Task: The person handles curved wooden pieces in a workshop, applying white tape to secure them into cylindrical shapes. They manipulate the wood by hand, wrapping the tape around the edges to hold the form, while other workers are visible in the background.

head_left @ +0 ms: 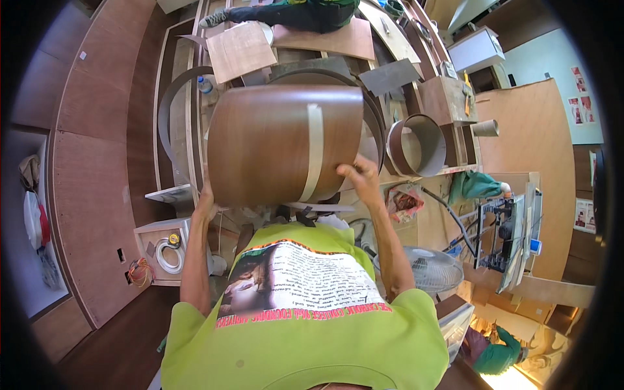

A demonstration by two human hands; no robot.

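A large curved wood-grain cylinder (260, 143), brown and smooth, is held up in front of my chest. A pale strip of tape (314, 153) runs across its face near the right side. My left hand (206, 203) grips its lower left edge, the fingers mostly hidden behind it. My right hand (361, 177) is closed on the lower right edge, thumb on the outer face and the other fingers out of sight. Just behind it, a wide curved band (377, 123) shows partly. To the right, a shorter open brown cylinder (419, 144) lies with its pale inside showing.
Ahead is a wooden framework with a loose plywood square (240, 52) and a dark sheet (389, 77). Another person's leg (286, 16) rests there. A bottle (205, 84) stands left. A fan (432, 268) is by my right elbow; a tape measure (173, 239) sits on a white box.
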